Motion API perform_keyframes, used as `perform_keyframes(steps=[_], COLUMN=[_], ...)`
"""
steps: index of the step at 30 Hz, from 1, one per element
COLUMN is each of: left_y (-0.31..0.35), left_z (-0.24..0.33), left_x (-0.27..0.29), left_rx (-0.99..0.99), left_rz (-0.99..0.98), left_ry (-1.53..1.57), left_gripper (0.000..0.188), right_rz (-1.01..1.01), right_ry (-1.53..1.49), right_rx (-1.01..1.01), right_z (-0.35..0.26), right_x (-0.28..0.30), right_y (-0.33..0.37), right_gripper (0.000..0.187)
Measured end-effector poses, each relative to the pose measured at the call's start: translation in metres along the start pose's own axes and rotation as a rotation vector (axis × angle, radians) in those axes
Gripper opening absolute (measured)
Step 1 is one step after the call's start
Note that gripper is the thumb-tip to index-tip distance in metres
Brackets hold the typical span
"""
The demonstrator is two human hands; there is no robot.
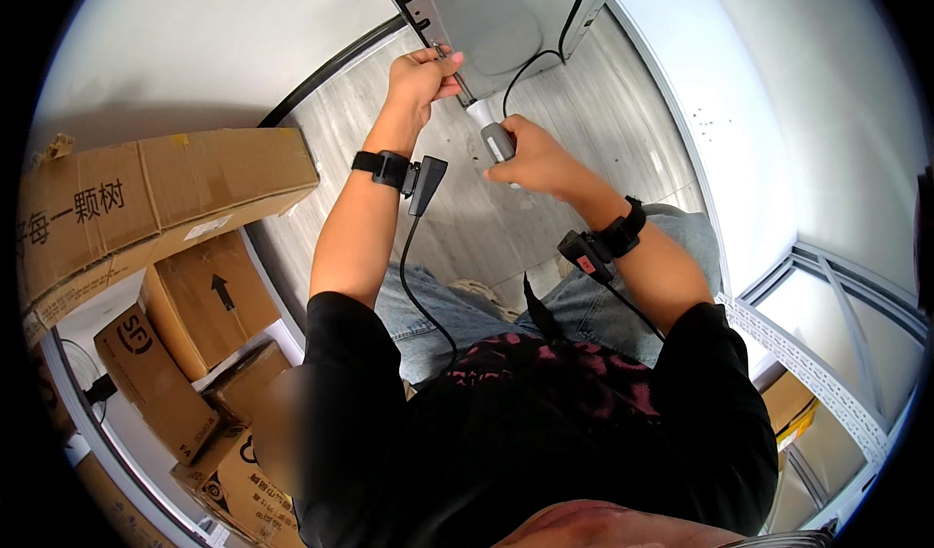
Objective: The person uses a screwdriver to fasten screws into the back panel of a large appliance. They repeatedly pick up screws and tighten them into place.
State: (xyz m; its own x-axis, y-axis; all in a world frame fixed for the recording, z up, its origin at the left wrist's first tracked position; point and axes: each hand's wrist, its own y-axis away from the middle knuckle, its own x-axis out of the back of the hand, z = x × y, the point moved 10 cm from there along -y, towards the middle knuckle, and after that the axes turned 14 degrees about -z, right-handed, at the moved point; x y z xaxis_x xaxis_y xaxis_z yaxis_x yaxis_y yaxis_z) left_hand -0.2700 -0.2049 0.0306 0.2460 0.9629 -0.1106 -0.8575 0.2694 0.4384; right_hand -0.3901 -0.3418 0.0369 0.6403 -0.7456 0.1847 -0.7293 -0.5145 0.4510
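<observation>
My left hand [422,76] is raised with its fingers pinched on a small fastener at the perforated edge of a grey metal frame piece [428,18]. My right hand [530,159] is closed around a grey and white corded power screwdriver [491,129], whose tip points up at the same spot on the frame edge. Its black cable [530,61] loops up behind the tool. Both wrists wear black bands with small devices and cables.
Several cardboard boxes [146,198] are stacked on shelving at the left. A white perforated shelf upright [808,363] and metal shelving stand at the right. Grey wood-look floor [603,120] lies below, with a white wall to the right. My jeans-clad knees are bent beneath.
</observation>
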Motion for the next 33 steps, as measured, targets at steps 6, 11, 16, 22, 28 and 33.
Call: perform_keyframes(steps=[6, 11, 16, 22, 28, 33], left_y=[-0.003, 0.001, 0.000, 0.002, 0.004, 0.002], left_z=[-0.003, 0.000, 0.001, -0.002, 0.001, -0.002], left_x=[0.002, -0.003, 0.000, 0.003, -0.004, 0.000], left_rx=[-0.040, -0.028, 0.000, 0.005, -0.032, -0.082], left_rz=[-0.026, -0.006, 0.010, -0.009, -0.056, 0.013], left_ry=[0.105, 0.083, -0.074, 0.061, 0.181, 0.238], left_gripper=[0.021, 0.021, 0.020, 0.022, 0.024, 0.023], right_rz=[-0.358, -0.172, -0.182, -0.284, -0.308, -0.213], right_ry=[-0.688, -0.219, -0.149, -0.526, -0.423, -0.357], right_rx=[-0.052, -0.098, -0.089, -0.100, -0.156, -0.200], right_z=[-0.004, 0.010, 0.013, 0.015, 0.025, 0.029], right_x=[-0.022, -0.009, -0.013, -0.015, -0.017, -0.013], right_y=[0.009, -0.001, -0.007, 0.005, -0.002, -0.005], right_gripper=[0.067, 0.068, 0.072, 0.051, 0.031, 0.027])
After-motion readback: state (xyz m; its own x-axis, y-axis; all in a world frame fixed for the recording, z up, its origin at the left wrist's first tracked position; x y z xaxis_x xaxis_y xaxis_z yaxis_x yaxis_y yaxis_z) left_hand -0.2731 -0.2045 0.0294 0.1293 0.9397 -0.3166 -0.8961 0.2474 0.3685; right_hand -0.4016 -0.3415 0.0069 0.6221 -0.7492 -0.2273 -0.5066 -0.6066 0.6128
